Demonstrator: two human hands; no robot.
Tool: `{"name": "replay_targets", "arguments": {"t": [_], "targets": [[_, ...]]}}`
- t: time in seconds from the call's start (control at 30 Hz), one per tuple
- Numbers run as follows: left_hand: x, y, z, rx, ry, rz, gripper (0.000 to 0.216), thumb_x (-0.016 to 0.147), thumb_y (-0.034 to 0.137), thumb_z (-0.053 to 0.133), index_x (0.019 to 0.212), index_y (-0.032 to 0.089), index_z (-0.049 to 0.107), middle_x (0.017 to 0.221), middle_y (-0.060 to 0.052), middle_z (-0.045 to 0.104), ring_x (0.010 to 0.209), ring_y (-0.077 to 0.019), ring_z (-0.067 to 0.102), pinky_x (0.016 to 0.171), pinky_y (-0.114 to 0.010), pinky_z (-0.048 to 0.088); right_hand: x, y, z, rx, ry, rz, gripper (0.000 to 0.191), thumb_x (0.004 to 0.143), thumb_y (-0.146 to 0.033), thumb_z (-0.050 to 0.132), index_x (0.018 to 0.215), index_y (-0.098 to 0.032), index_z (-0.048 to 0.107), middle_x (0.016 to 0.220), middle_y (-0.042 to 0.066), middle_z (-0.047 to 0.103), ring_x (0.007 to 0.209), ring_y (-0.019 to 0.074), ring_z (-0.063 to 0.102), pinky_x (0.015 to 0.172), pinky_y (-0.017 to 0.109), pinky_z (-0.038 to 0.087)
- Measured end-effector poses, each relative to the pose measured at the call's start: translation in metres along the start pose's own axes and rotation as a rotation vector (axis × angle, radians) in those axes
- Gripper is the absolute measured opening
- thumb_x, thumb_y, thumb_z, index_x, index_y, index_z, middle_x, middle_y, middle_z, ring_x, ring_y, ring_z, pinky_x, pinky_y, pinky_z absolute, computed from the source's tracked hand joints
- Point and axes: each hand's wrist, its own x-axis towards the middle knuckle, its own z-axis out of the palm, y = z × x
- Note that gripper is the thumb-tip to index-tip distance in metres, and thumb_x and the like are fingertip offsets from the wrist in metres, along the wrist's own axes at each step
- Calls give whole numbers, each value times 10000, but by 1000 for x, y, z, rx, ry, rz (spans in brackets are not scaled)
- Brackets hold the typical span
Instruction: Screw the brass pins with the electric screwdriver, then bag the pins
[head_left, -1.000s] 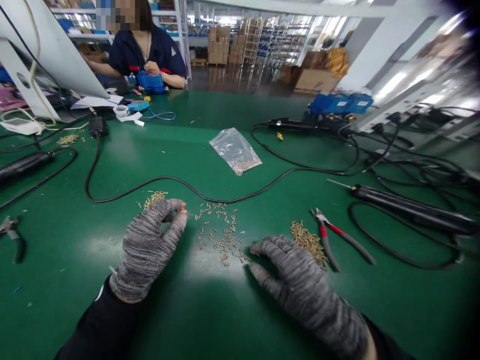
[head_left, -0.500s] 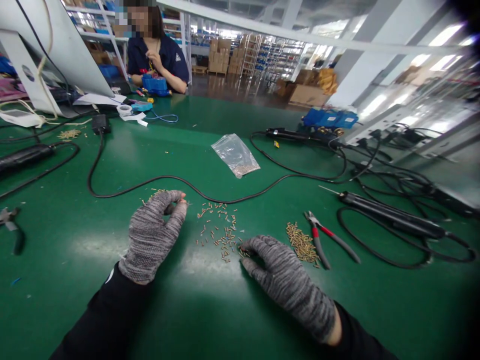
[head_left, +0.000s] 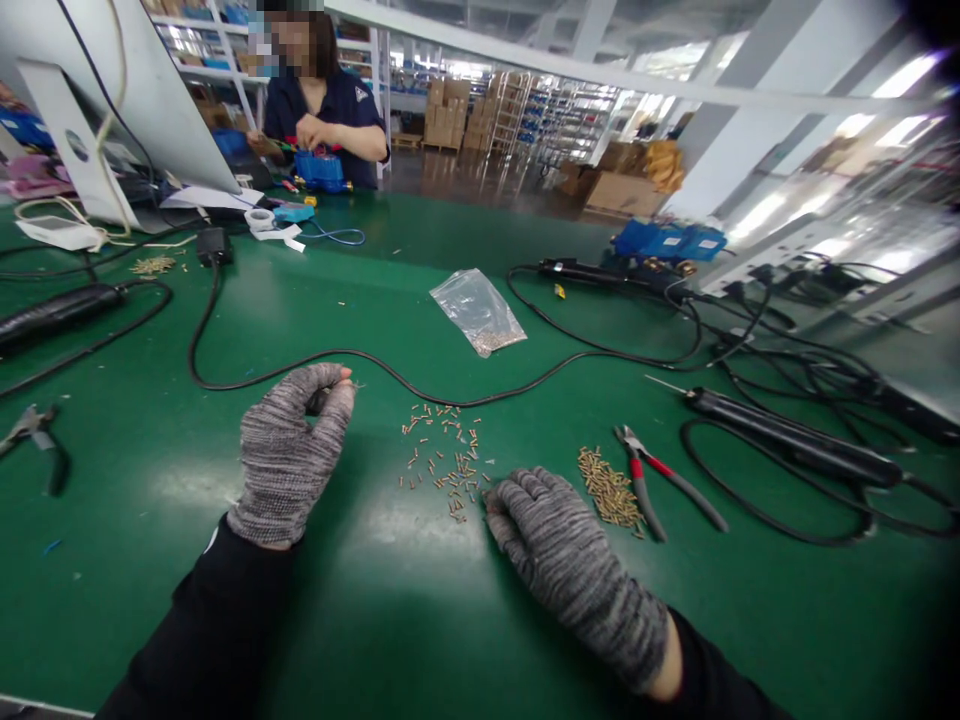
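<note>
In a grey knitted glove, my left hand (head_left: 292,455) is raised over the left part of the green table, thumb and forefinger pinched together. Something thin and blurred shows at its fingertips, too small to name. My right hand (head_left: 574,560), gloved alike, rests low at the right edge of the scattered small copper-coloured screws (head_left: 459,468). Its fingers are drawn together against the thumb, and what lies between them is hidden. Just beyond that hand is a denser pile of brass-coloured screws (head_left: 607,488), beside red-and-grey cutting pliers (head_left: 664,475).
A clear plastic bag (head_left: 480,310) with small parts lies ahead. A black cable (head_left: 337,353) crosses the table. Electric screwdrivers (head_left: 795,437) and tangled cords lie right; more pliers (head_left: 41,435) lie left. Across the table, a co-worker (head_left: 322,120) handles a blue device (head_left: 319,172).
My left hand has shifted slightly left and up. My right hand's fingers have closed together over the screws at its fingertips. The co-worker's hands have moved lower and apart.
</note>
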Motion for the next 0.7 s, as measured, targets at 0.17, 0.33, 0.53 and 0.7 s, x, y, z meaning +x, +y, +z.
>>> {"name": "replay_targets", "arguments": {"t": [0.17, 0.33, 0.53, 0.7], "targets": [[2, -10, 2, 5, 0, -37, 193, 820, 299, 641, 964, 180, 690, 862, -25, 700, 711, -132, 606, 727, -301, 516, 6, 1, -11, -57, 56, -30, 227, 845, -83, 438, 795, -141, 652, 776, 120, 643, 720, 263, 595, 718, 403, 512], [16, -20, -4, -252, 101, -196, 200, 782, 309, 660, 907, 155, 682, 840, -38, 695, 703, -129, 621, 677, -268, 522, 53, 5, -25, 286, 81, 100, 169, 933, -215, 436, 896, -152, 588, 822, 83, 611, 710, 206, 563, 678, 340, 481], [35, -45, -23, -633, 398, -533, 232, 679, 312, 697, 851, 159, 669, 714, 12, 672, 504, -61, 556, 539, -207, 492, 150, -27, 24, 658, -30, 107, 43, 826, -141, 578, 846, -179, 574, 759, -6, 591, 677, 138, 537, 684, 273, 463], [35, -52, -24, -724, 353, -657, 302, 631, 320, 730, 875, 156, 665, 750, 4, 690, 524, -64, 582, 528, -195, 479, 208, -52, 58, 777, -43, 111, 86, 790, -132, 672, 850, -151, 614, 774, -1, 628, 710, 134, 574, 713, 271, 489]]}}
